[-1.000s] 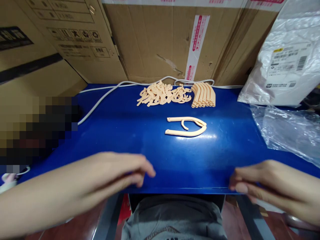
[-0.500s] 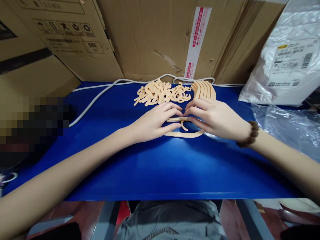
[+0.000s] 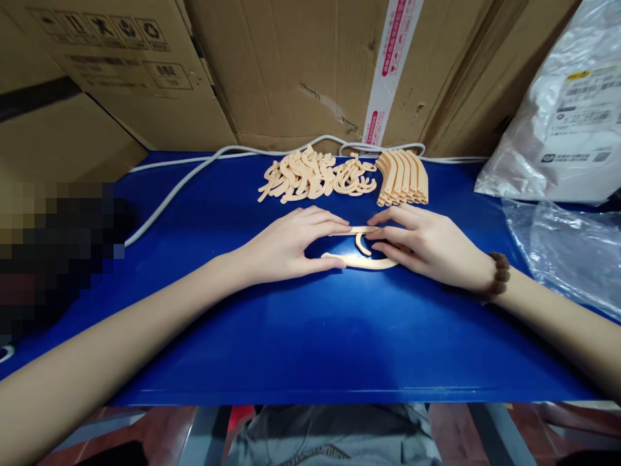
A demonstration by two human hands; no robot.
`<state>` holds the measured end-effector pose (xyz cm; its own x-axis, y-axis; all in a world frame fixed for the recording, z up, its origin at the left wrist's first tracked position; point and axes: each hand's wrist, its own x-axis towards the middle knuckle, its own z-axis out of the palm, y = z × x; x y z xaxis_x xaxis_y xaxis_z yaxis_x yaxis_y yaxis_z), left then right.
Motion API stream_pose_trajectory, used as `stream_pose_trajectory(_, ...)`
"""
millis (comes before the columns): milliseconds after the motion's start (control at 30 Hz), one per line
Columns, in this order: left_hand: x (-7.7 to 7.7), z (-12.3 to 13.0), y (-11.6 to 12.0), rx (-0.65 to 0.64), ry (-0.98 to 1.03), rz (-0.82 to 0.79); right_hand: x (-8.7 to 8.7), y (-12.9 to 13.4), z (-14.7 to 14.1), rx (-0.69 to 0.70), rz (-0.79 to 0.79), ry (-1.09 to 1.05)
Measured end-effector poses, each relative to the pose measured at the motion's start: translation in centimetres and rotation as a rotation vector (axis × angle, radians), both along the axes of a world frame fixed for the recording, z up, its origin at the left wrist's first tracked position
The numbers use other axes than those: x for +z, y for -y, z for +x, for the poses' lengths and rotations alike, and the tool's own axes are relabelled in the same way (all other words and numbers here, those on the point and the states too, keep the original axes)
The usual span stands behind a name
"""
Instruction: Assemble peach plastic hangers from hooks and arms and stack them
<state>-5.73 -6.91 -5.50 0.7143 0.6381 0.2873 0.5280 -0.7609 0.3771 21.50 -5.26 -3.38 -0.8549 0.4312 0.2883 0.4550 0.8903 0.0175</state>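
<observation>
On the blue table (image 3: pixel 310 336) between my hands lies a beige plastic hanger, apparently in parts. Its thin straight bar (image 3: pixel 359 230) is on the far side, a curved piece (image 3: pixel 363 262) on the near side, and a small hook (image 3: pixel 361 244) between them. My left hand (image 3: pixel 286 246) spans the left end, fingertips on the bar and thumb on the curved piece. My right hand (image 3: pixel 429 243) grips the right end, its fingertips around the bar and by the hook. The fingers hide both ends.
Beyond my hands lie a heap of loose beige hooks and small pieces (image 3: pixel 301 175) and a row of stacked curved arms (image 3: pixel 402 178). A white cable (image 3: pixel 179 188) runs behind them along cardboard boxes (image 3: pixel 291 77). A plastic mailer bag (image 3: pixel 557 142) and clear film (image 3: pixel 572 246) are at right.
My hands have drawn apart, the left thumb coming down onto the curved piece. More of the bar and hook shows between them. The view has shifted slightly.
</observation>
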Motion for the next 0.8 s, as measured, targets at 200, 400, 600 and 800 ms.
stream_pose_trajectory(200, 0.09, -0.07, 0.0, 0.024, -0.03, 0.017, -0.33, -0.07, -0.09, -0.008, 0.024, 0.012)
stream_pose_trajectory(400, 0.11, -0.11, 0.0, 0.037, -0.046, 0.049, -0.47, 0.05, -0.27, -0.004, 0.07, 0.02)
stream_pose_trajectory(600, 0.13, -0.12, -0.1, 0.047, -0.066, 0.05, -0.67, -0.04, -0.29, -0.005, 0.079, 0.016)
stream_pose_trajectory(800, 0.15, -0.11, -0.05, 0.047, -0.052, 0.05, -0.59, 0.07, -0.55, -0.015, 0.036, 0.007)
